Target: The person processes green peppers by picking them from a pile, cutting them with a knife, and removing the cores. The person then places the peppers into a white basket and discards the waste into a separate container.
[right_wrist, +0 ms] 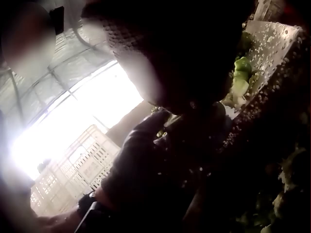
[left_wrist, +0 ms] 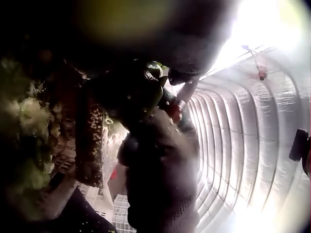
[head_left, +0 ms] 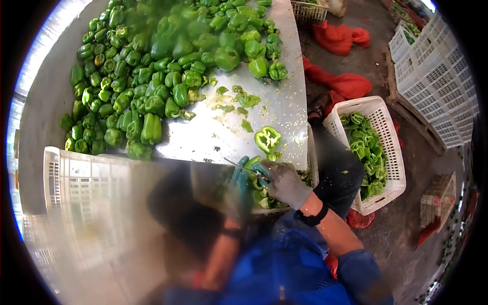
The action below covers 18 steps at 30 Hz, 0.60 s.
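Note:
In the head view my left hand (head_left: 239,187), in a grey glove with green fingers, holds a green bell pepper (head_left: 251,162) just below the table's front edge. My right hand (head_left: 285,183), gloved likewise, grips a knife (head_left: 236,164) whose thin blade points left across the pepper. A cut pepper half (head_left: 267,139) lies on the metal table (head_left: 190,140) just beyond the hands, its pale inside facing up. Beneath the hands, cut pepper pieces (head_left: 265,201) lie in a container. Both wrist views are dark; the left one shows the gloved right hand (left_wrist: 163,165) close by.
A large heap of green bell peppers (head_left: 152,76) covers the table's far left. Seeds and scraps (head_left: 246,99) litter the metal. At right, a white crate (head_left: 333,122) holds green peppers. Stacked white crates (head_left: 432,81) and red net bags (head_left: 345,85) are beyond. Another pale crate (head_left: 51,178) stands at left.

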{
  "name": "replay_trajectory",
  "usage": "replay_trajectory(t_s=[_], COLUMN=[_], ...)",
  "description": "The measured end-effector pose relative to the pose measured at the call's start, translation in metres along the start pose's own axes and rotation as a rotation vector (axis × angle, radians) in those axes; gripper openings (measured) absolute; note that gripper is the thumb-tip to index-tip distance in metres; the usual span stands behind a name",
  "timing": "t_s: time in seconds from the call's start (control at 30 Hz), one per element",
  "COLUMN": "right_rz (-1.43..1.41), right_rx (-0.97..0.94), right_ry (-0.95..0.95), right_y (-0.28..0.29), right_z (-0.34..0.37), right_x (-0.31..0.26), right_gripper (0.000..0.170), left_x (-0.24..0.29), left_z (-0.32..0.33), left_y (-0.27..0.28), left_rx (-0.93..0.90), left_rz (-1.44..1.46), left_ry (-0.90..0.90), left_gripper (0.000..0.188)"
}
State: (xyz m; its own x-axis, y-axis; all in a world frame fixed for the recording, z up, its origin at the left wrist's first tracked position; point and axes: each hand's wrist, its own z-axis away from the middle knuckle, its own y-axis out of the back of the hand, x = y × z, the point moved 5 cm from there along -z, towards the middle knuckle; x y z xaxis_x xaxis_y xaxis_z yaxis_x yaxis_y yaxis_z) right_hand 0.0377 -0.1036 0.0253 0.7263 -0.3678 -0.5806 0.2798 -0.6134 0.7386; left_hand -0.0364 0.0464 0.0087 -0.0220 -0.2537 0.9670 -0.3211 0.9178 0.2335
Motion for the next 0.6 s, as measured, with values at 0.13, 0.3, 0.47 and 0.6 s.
replay_trajectory(t_s=[0.13,0.3,0.47,0.6], right_rz=[-0.035,-0.136,-0.28,-0.102], right_rx=[-0.223,-0.005,-0.004,-0.07], right_ry=[-0.122,-0.117,-0.175,-0.268], right_y=[-0.009,-0.013,-0.022,-0.009], right_z=[-0.009,-0.002,-0.009,-0.002], right_x=[-0.001,-0.008,-0.001,-0.013], right_gripper=[0.067,0.066,0.065,0.067], left_x=[-0.019,-0.014,-0.011,-0.01], left_z=[0.01,0.016,0.012,0.015], left_y=[-0.004,-0.016,-0.018,-0.027], left_rx=[-0.001,0.098,0.057,0.144], left_rz=[0.088,0.37,-0.002,0.853], left_ry=[0.138,0.207,0.031,0.29], left_gripper=[0.061,0.065,0.064,0.055])
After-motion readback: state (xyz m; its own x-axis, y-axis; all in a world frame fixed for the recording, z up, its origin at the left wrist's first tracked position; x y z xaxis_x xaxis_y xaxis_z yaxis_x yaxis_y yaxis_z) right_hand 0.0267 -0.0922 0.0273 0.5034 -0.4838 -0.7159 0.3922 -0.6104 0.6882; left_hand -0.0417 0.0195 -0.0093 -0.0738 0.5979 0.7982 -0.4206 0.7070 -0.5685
